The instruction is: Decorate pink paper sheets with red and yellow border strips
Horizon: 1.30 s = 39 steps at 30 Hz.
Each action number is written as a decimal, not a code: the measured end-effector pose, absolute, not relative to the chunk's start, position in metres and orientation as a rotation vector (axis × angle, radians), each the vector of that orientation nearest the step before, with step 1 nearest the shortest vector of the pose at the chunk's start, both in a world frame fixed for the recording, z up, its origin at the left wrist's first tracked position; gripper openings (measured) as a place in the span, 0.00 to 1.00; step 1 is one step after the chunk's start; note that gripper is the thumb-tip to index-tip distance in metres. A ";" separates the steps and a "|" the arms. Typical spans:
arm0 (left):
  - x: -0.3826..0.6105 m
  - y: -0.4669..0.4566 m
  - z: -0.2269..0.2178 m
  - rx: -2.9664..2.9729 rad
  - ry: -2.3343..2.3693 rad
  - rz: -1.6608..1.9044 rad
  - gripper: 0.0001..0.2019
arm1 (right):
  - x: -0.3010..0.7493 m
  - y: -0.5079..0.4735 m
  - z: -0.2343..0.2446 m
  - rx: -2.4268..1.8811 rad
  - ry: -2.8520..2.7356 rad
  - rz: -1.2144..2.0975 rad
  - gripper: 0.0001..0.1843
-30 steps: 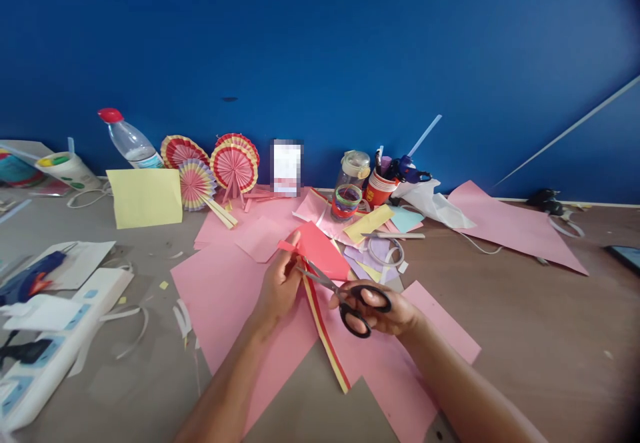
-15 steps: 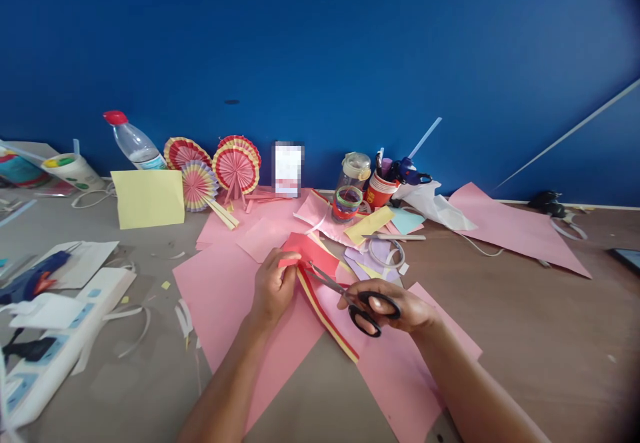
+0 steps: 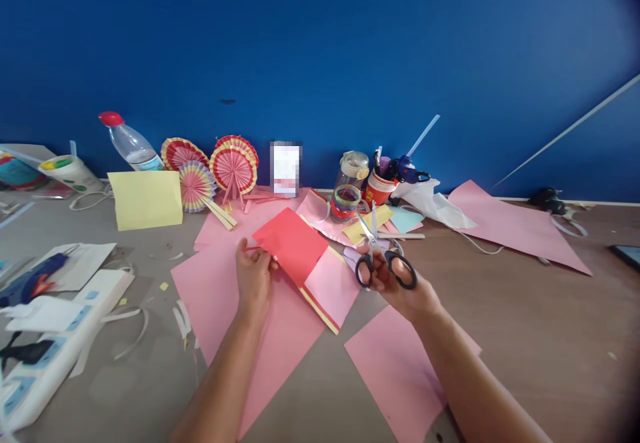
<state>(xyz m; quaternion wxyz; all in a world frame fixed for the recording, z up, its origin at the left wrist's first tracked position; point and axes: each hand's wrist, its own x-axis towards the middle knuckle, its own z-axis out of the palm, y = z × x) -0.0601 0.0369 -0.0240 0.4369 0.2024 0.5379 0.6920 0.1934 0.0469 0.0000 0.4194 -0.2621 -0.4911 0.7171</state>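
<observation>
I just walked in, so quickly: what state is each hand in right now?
Left hand: closed, holding red paper.
Right hand: closed, holding open scissors.

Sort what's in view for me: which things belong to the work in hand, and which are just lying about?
Work in hand:
- black-handled scissors, blades apart, in the right hand
- layered red-and-pink paper with a yellow edge, the left hand at its red side

Apparently just lying about, in neither hand:
- red-capped plastic bottle
- white power strip
- red paper cups holding pens

red-capped btl [image 3: 129,143] near blue wall [image 3: 320,43]; pwr strip [image 3: 70,343] w/ plugs [image 3: 31,349] at l.
</observation>
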 end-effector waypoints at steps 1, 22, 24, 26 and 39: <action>-0.058 0.036 -0.023 0.458 1.280 1.665 0.25 | 0.190 0.046 0.001 -0.684 -1.229 1.755 0.28; -0.038 0.031 -0.020 0.510 1.097 1.501 0.12 | 0.166 0.037 0.026 -0.169 -1.229 1.906 0.27; -0.040 0.031 -0.018 0.521 1.076 1.486 0.11 | 0.166 0.043 0.030 -0.189 -1.165 1.900 0.27; -0.040 0.030 -0.015 0.540 1.052 1.479 0.11 | 0.156 0.045 0.030 -0.193 -1.080 1.912 0.27; -0.044 0.023 -0.017 0.645 0.956 1.499 0.10 | 0.135 0.096 0.012 -0.665 -1.470 1.415 0.22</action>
